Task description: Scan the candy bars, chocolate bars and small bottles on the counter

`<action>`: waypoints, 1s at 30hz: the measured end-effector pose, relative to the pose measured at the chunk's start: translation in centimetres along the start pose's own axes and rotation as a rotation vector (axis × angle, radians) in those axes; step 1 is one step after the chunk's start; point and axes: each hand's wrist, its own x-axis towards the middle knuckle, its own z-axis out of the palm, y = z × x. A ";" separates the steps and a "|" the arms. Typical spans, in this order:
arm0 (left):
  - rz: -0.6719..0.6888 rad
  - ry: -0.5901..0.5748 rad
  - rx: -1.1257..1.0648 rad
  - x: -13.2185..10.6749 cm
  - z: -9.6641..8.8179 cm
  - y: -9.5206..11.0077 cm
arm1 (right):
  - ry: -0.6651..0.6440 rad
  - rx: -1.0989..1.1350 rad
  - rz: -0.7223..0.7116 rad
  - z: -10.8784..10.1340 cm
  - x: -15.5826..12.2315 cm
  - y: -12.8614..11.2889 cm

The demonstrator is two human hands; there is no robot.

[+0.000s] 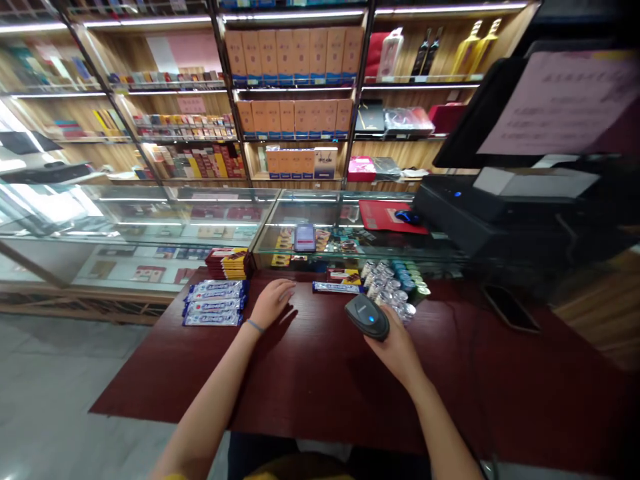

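Overhead, lit wooden shelves [295,80] fill the shop wall, lined with orange-brown boxes, cartons of cigarettes and bottles. Below them runs a glass display case [125,220], with a phone [305,237] lying on its top beside a red mat [385,217] and a blue-lit computer mouse [407,217]. To the right stand a black point-of-sale terminal [550,107] and a dark receipt printer [455,207].

Closer in, a dark red wooden counter [310,393] carries a second phone [510,308], lying face down near its right side. A stack of small glass jars [385,287] sits toward the back, and three rows of blue-and-white wrapped bars [215,307] lie at the left.

The right hand [397,350] grips a handheld barcode scanner [367,317] firmly from below, its fingers curled up around the body and its blue-lit top left uncovered, just in front of the jars. The left hand [273,303] rests palm down on the counter with its fingers loosely spread, holding nothing, just short of a single wrapped bar [336,288]. A thin band [255,326] circles that wrist.
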 end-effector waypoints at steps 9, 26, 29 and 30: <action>0.127 -0.031 -0.130 3.5 7.8 3.8 | 0.087 -0.024 0.112 -3.4 -1.7 2.2; 0.096 -0.277 0.244 5.3 9.8 5.3 | 0.081 -0.018 0.122 -3.7 -2.2 2.6; 0.013 -0.199 0.075 4.4 8.9 5.3 | 0.091 -0.012 0.122 -3.5 -2.2 2.5; -0.040 -0.170 -0.006 4.0 8.4 5.1 | 0.093 -0.008 0.119 -3.4 -2.2 2.4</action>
